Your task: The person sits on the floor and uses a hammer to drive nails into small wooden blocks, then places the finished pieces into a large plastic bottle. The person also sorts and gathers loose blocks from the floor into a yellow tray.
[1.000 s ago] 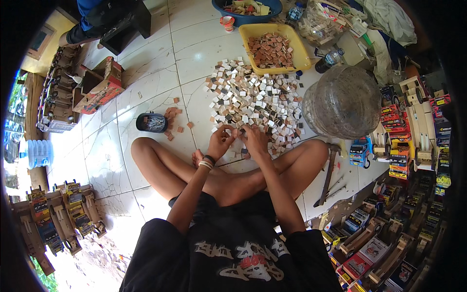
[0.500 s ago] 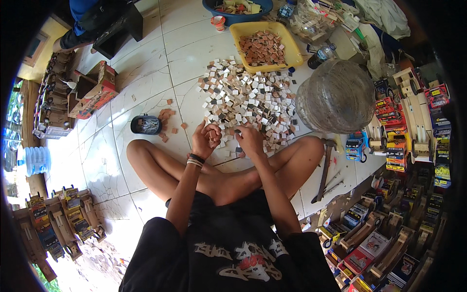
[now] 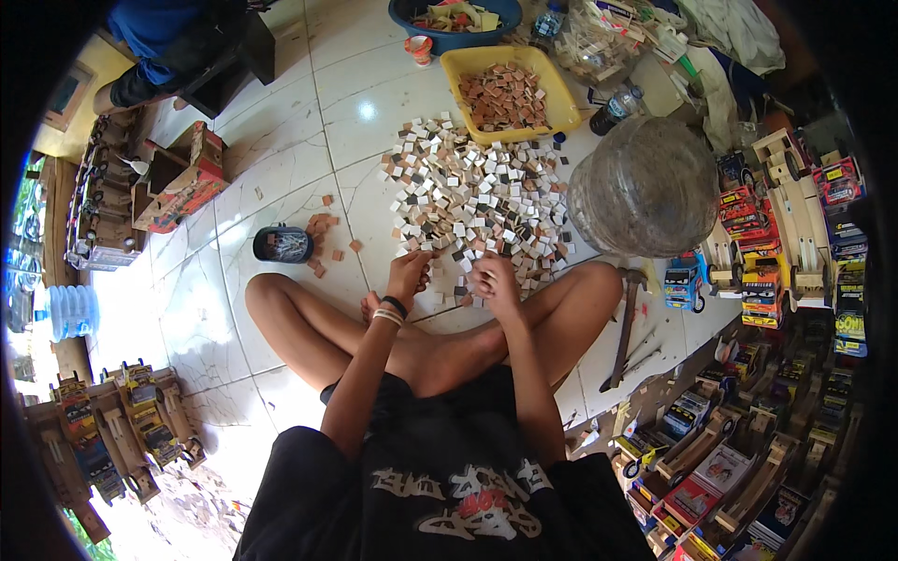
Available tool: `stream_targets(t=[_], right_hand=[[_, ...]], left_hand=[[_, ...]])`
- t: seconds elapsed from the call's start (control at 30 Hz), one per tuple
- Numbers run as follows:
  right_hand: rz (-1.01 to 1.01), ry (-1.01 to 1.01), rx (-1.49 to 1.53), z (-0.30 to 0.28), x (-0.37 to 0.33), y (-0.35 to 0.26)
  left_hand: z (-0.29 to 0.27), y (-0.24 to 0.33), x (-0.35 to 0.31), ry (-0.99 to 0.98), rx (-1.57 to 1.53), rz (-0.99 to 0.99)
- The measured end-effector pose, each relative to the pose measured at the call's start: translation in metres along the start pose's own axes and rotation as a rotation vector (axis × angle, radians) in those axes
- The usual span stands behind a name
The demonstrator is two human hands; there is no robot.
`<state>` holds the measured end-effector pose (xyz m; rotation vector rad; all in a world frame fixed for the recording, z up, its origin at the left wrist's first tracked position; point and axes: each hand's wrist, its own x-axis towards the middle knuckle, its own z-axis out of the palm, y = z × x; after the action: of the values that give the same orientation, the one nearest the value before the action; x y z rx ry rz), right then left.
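Observation:
I sit cross-legged before a spread pile of small square wooden pieces (image 3: 468, 187), with white, brown and dark faces. My left hand (image 3: 409, 275) is closed at the pile's near edge, and whatever it holds is hidden by the fingers. Just to its right, my right hand (image 3: 496, 283) hovers over the near pieces with fingers curled together; I cannot make out what is in them. The two hands are apart. Left of them stands a small dark tub of nails (image 3: 283, 245), beside a few loose brown squares (image 3: 321, 224).
Beyond the pile are a yellow basin (image 3: 566, 117) of brown squares and a blue basin (image 3: 402, 19). A large cloudy plastic jug (image 3: 645, 187) and a hammer (image 3: 625, 327) lie right. Wooden toy trucks (image 3: 720, 439) crowd the right side. Another person (image 3: 168, 47) sits far left.
My left hand has turned from a half-open palm holding brown squares to a closed hand, slightly lower and to the right. My right hand has moved right, away from it.

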<state>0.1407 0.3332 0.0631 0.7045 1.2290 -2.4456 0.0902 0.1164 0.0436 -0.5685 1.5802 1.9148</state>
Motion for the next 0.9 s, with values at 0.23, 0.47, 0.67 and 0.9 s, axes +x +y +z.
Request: stream_targets(t=[0.23,0.47,0.67,0.9], right_hand=[[-0.164,0.104,0.334,-0.039,-0.022,-0.018],[-0.69,0.343,-1.014,-0.045,0.017,-0.029],[-0.601,0.31,-1.485,-0.029,0.014,-0.04],[-0.399,0.331,-1.688,-0.031,0.014,-0.056]], left_hand=[[0.067,0.003,0.021,0.107,0.908,0.644],[0.086,-0.002,0.037,0.073,1.039,0.879],[0.049,0.008,0.013,-0.209,0.114,0.189],[0.039,0.013,0.004,-0.468,-0.418,0.014]])
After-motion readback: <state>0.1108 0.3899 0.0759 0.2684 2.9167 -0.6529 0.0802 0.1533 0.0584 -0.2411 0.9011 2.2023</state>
